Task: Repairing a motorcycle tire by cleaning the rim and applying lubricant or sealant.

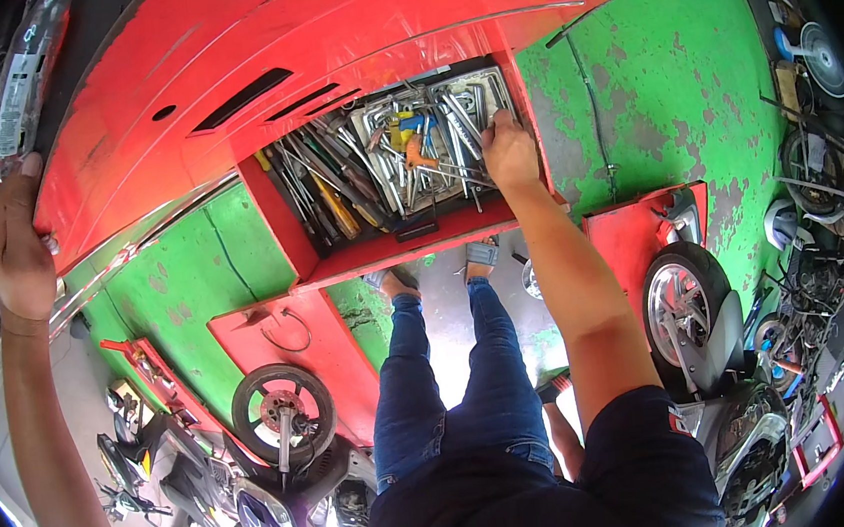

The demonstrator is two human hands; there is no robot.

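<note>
An open red drawer [401, 251] full of hand tools juts from a red tool cabinet [321, 31]. My right hand [511, 152] is closed at the drawer's right end, fingers pinched together; what is in them is hidden. Beside it, a pale tray [436, 198] holds hex keys, metal wrenches and an orange-handled tool [418, 153]. Screwdrivers [335, 207] with yellow and dark handles fill the drawer's left part. At far left my left hand [17, 249] grips the cabinet's edge, thumb against the red face. A clear plastic package [18, 98] lies just beyond its fingers.
The floor [628, 95] is worn green paint. Below the drawer are red platforms [297, 325], with a motorcycle wheel [282, 411] at left and another [685, 306] at right. Motorcycles and parts [809, 330] crowd the right. Another person's arm [563, 432] shows beside my legs.
</note>
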